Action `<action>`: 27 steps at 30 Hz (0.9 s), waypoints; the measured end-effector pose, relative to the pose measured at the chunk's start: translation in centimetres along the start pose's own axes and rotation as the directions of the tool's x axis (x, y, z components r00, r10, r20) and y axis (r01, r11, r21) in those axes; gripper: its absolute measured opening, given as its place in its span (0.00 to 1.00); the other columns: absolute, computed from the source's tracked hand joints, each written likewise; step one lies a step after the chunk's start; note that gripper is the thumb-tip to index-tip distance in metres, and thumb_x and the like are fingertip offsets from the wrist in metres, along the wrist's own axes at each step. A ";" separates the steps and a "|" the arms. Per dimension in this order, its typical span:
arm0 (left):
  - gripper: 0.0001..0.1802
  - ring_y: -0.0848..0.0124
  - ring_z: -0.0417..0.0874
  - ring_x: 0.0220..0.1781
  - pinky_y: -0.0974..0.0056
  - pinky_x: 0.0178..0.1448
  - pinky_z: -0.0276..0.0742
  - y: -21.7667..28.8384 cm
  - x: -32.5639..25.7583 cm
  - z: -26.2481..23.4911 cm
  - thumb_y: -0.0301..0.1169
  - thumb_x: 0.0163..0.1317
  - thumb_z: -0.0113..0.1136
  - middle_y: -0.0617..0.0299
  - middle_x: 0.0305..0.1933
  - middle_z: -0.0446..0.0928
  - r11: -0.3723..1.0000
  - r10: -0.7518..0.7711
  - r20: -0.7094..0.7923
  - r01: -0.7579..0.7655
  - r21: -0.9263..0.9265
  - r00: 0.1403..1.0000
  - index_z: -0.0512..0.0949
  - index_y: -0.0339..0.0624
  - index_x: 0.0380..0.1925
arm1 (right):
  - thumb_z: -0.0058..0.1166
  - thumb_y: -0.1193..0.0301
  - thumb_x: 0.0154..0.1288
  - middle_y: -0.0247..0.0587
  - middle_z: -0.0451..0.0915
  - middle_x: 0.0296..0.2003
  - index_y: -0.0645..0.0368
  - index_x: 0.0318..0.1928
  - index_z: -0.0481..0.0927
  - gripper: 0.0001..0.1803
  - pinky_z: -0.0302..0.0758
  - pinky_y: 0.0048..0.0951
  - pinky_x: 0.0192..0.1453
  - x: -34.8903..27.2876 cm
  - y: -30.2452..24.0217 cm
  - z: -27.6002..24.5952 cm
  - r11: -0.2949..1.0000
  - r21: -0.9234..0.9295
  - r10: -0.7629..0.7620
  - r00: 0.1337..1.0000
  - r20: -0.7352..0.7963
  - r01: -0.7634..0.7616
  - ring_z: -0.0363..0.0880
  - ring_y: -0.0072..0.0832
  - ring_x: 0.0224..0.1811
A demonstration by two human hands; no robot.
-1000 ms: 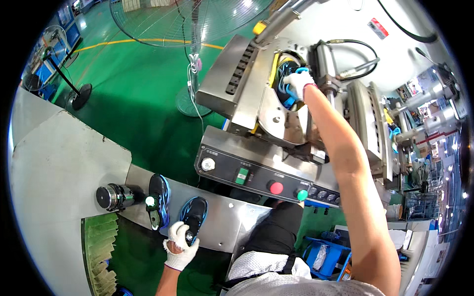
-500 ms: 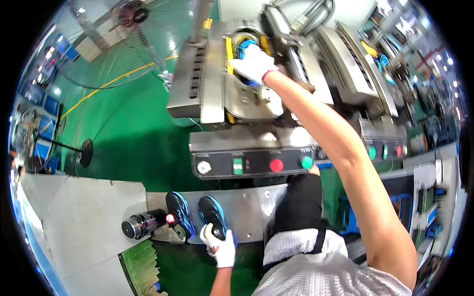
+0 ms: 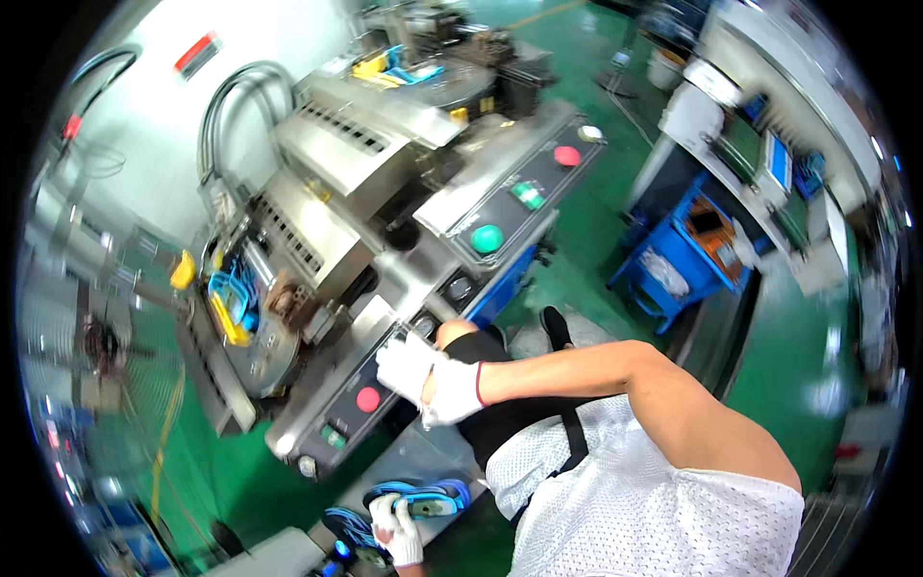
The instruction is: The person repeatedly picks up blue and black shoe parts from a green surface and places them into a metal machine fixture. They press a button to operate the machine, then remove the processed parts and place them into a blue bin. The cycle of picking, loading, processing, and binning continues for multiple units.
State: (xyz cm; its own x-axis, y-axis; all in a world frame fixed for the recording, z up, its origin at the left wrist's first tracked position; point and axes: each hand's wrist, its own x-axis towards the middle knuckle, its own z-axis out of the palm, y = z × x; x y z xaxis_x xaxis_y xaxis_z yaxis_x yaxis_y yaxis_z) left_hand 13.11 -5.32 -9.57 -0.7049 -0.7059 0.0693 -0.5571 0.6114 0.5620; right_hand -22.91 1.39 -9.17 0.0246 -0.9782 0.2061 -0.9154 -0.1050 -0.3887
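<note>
- At the bottom edge of the view, your left hand (image 3: 397, 532) in its white glove has its fingers closed on the blue shoe (image 3: 420, 500), which lies on the grey counter (image 3: 423, 457) below the machine.
- Just left of it lies a second blue shoe (image 3: 348, 525), touching the same glove.
- Above them, your right hand (image 3: 423, 377), also gloved, rests at the edge of the machine's control panel (image 3: 351, 413); its fingers are loosely curled and hold nothing.
- Beside that hand sits a red button (image 3: 367, 399).
- Farther up the steel machine, a yellow and blue fixture (image 3: 231, 303) sits well apart from both hands.
- To your right stands a blue cart (image 3: 678, 260) on the green floor (image 3: 596, 221).
</note>
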 end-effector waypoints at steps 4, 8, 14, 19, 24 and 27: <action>0.16 0.52 0.81 0.49 0.52 0.57 0.77 9.2 4.4 -0.3 0.38 0.76 0.58 0.48 0.45 0.78 0.995 0.066 -0.049 -0.070 -0.077 0.997 0.81 0.33 0.42 | 0.69 0.45 0.55 0.63 0.53 0.82 0.61 0.84 0.49 0.65 0.55 0.60 0.83 -9.5 -2.5 -5.6 0.848 0.511 -0.010 0.961 0.277 -0.139 0.55 0.59 0.83; 0.14 0.56 0.81 0.47 0.55 0.57 0.77 19.5 10.1 4.5 0.36 0.77 0.57 0.51 0.43 0.79 0.937 0.281 -0.038 -0.283 -0.207 0.959 0.80 0.34 0.42 | 0.73 0.42 0.54 0.62 0.58 0.79 0.59 0.84 0.49 0.67 0.63 0.51 0.80 -19.0 -3.6 -6.6 0.741 0.634 0.157 0.975 0.155 -0.220 0.61 0.57 0.80; 0.09 0.77 0.79 0.39 0.66 0.46 0.77 37.1 17.5 12.0 0.30 0.76 0.55 0.65 0.38 0.83 0.798 0.325 0.319 -0.078 -0.597 0.890 0.83 0.40 0.43 | 0.78 0.53 0.53 0.64 0.70 0.71 0.67 0.78 0.59 0.60 0.72 0.44 0.77 -27.4 -3.8 -12.2 0.757 0.577 0.627 0.591 -0.507 -0.308 0.73 0.55 0.72; 0.32 0.64 0.82 0.60 0.60 0.62 0.83 54.6 17.0 13.6 0.21 0.74 0.50 0.49 0.75 0.70 0.398 0.813 0.378 0.051 -0.916 0.444 0.62 0.38 0.77 | 0.75 0.65 0.60 0.52 0.70 0.73 0.67 0.79 0.59 0.53 0.70 0.41 0.78 -32.9 -0.5 -17.8 0.572 0.749 0.808 -0.074 -0.585 0.334 0.73 0.40 0.74; 0.43 0.60 0.79 0.67 0.58 0.63 0.84 56.7 16.0 17.7 0.10 0.61 0.58 0.50 0.77 0.63 0.326 0.921 0.246 -0.254 -0.910 0.303 0.61 0.39 0.78 | 0.74 0.63 0.63 0.48 0.85 0.56 0.63 0.68 0.74 0.37 0.81 0.39 0.64 -43.3 16.4 -25.9 0.657 0.753 0.659 -0.459 -0.596 -0.034 0.84 0.33 0.59; 0.38 0.58 0.84 0.62 0.58 0.57 0.87 52.4 16.4 20.8 0.14 0.59 0.68 0.45 0.73 0.69 0.325 0.943 0.220 -0.549 -0.770 0.250 0.70 0.37 0.71 | 0.68 0.35 0.58 0.62 0.81 0.64 0.67 0.66 0.80 0.51 0.76 0.45 0.69 -47.0 24.7 -36.0 0.466 0.618 0.302 -0.543 -0.784 -0.633 0.82 0.50 0.65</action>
State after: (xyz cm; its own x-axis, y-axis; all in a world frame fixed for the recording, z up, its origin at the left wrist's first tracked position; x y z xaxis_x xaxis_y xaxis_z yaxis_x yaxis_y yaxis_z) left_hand -36.79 22.59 3.84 -0.7981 0.4783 0.3664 0.5441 0.3110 0.7792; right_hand -61.18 51.22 3.89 -0.6045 0.6397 0.4748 -0.1942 0.4597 -0.8666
